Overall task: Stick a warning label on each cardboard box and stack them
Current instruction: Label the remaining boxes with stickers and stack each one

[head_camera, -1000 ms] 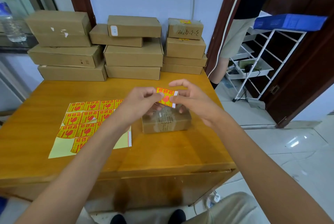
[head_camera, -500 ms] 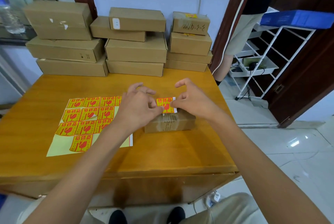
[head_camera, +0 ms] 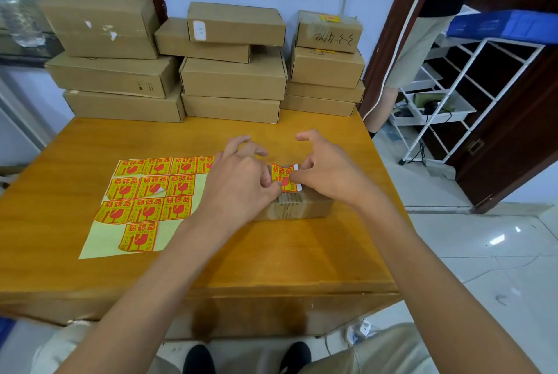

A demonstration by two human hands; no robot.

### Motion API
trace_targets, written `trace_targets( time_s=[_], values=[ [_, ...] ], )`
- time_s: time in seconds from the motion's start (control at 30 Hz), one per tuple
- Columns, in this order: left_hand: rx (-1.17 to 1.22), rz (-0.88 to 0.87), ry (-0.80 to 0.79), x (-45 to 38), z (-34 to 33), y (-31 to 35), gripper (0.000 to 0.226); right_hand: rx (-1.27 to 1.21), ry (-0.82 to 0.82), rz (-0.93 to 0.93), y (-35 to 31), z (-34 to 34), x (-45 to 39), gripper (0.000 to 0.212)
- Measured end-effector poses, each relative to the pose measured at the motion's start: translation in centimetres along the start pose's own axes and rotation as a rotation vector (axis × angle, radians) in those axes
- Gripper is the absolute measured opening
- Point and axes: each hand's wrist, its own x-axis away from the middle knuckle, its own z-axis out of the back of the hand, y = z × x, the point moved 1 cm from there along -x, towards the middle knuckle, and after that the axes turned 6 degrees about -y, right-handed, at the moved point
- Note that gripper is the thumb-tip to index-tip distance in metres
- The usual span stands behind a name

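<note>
1. Between the fingertips of both hands lies one warning label (head_camera: pixel 283 177), yellow with red print, flat on top of one small cardboard box (head_camera: pixel 297 207) that stands on the wooden table (head_camera: pixel 90 144).
2. Left hand (head_camera: pixel 241 183): thumb and first finger are narrow and pinch the left edge of the label; the other fingers are lifted and loosely spread.
3. Right hand (head_camera: pixel 324 172): the thumb tip and a fingertip pinch the right edge of the label – its white strip shows just beside them; the index finger is raised and curved above.
4. To the left of the left fingers lies one label sheet (head_camera: pixel 142 204) on pale backing. I count eleven labels visible on it: four in the top row (the fourth partly behind the hand), three, three, and one alone at the bottom. One label in the second row has a corner curled up.
5. Beyond the fingers, against the wall, are three stacks of boxes (head_camera: pixel 234 71) – I count three at the left, four in the middle, four at the right.
6. The top right box carries a small yellow label on its top face.
</note>
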Motion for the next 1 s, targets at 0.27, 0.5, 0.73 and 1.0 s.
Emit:
trace_targets(
  time_s=[0.27, 0.5, 0.73, 1.0],
  values=[
    [0.014, 0.017, 0.052, 0.2, -0.9, -0.5, 0.035, 0.057, 0.023, 0.006, 0.0, -0.3, 0.1, 0.087],
    [0.250, -0.082, 0.105, 0.8, -2.7, -1.2, 0.022, 0.242, 0.194, 0.149, 1.2, -0.8, 1.4, 0.039],
    [0.608, -0.014, 0.065, 1.3, -4.1, -1.9, 0.023, 0.000, 0.165, 0.246, 4.5, -2.2, 2.4, 0.021],
    [0.735, 0.010, 0.084, 1.8, -5.1, -1.7, 0.029, -0.150, 0.258, 0.264, 5.0, -4.4, 2.7, 0.019]
  ],
)
